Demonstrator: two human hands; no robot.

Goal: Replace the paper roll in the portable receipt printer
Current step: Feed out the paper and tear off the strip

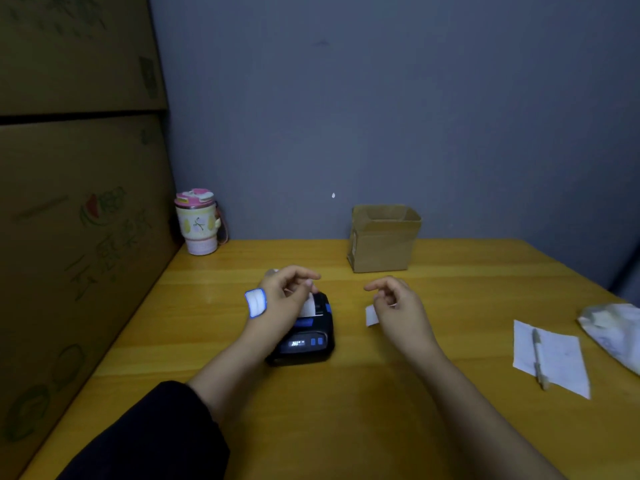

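hands: left (289, 292) over printer (306, 336), right (398, 301) pinching paper slip (371, 315).

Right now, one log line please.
left hand over printer | right hand holds paper scrap | paper roll on table

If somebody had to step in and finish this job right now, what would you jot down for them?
Left hand: over the back of the printer, fingers at the paper strip sticking up from its slot; whether they pinch it is unclear.
Right hand: lifted to the printer's right, holding a small torn-off piece of paper.
Printer: on the wooden table, screen lit. A paper roll lies just left of it, beside the left wrist.
Done, seemingly: paper is loaded and feeding out, a length torn off.
Left: check the lid is shut, clear away the scrap and the loose roll.
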